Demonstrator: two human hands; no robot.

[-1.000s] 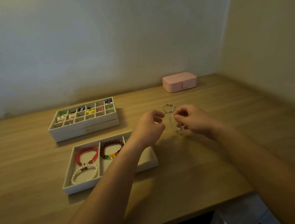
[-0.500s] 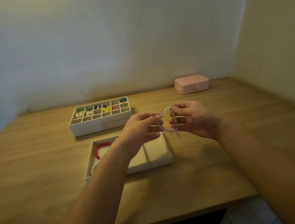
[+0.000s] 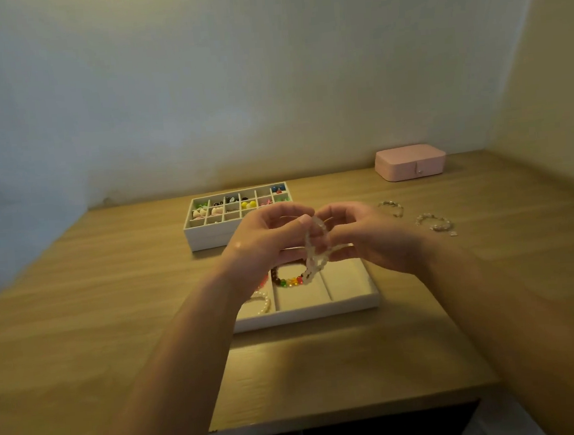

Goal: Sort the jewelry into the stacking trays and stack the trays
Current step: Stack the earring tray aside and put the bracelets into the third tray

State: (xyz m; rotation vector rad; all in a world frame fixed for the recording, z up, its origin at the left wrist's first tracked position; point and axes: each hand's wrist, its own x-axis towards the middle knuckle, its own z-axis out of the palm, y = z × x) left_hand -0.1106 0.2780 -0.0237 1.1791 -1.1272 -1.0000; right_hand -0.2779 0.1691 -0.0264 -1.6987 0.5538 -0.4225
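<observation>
While both hands work in mid-air above the wooden table [image 3: 113, 299], two loose bracelets lie on the bare wood to their right: a small silvery one [image 3: 392, 207] just past the right wrist and a second, paler one [image 3: 433, 223] farther right. A closed pink box [image 3: 410, 161] sits near the back wall. The left hand [image 3: 266, 239] and its forearm hide much of the bracelet tray [image 3: 320, 312] and the front right corner of the grid tray [image 3: 211, 237] behind it. The grid tray's small cells hold bits of jewelry in green, pink, yellow, black and blue; each piece is too small to tell. In the bracelet tray, a pearl bracelet [image 3: 263, 303] shows in the left compartment with a sliver of a red bracelet [image 3: 265, 281] above it. A dark bead bracelet [image 3: 289, 280] with green, orange and red beads lies in the middle compartment, and the right one shows only its lining. The pale bead bracelet [image 3: 315, 249] is pinched between the fingertips of both hands, the right hand [image 3: 366, 235] almost touching the left, and its loop hangs over the middle compartment. Half a second ago the hands were a little farther apart, the left arm hid the dark bead bracelet, and the two loose bracelets were out of view.
</observation>
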